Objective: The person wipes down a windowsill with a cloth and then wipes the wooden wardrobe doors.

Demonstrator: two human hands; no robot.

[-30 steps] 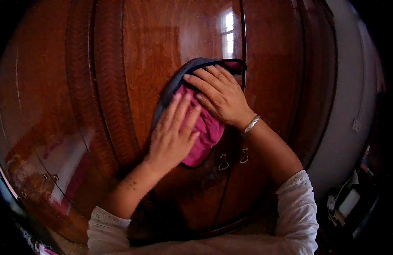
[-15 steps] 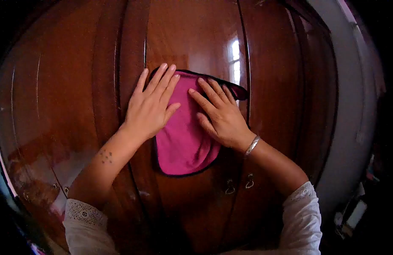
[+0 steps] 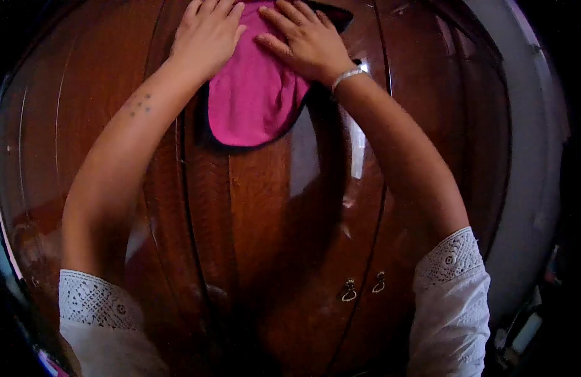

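A pink cloth (image 3: 253, 107) with a black border lies flat against the glossy brown wooden cabinet door (image 3: 265, 201). My left hand (image 3: 209, 34) presses on its upper left part, palm down and fingers stretched upward. On the upper right part of the cloth rests my right hand (image 3: 309, 41), its fingers spread and a silver bracelet at the wrist. Both arms reach high up the door. The cloth's top edge is partly hidden by the hands and partly cut off by the frame.
Two small metal ring handles, a left one (image 3: 348, 290) and a right one (image 3: 379, 282), hang low on either side of a door seam. A grey wall (image 3: 532, 163) runs along the right. Dim, unclear items (image 3: 526, 333) sit at the lower right.
Both hands and the cloth have moved up the cabinet door together, and the arms are stretched further. The cloth's lower end now lies well above the ring handles.
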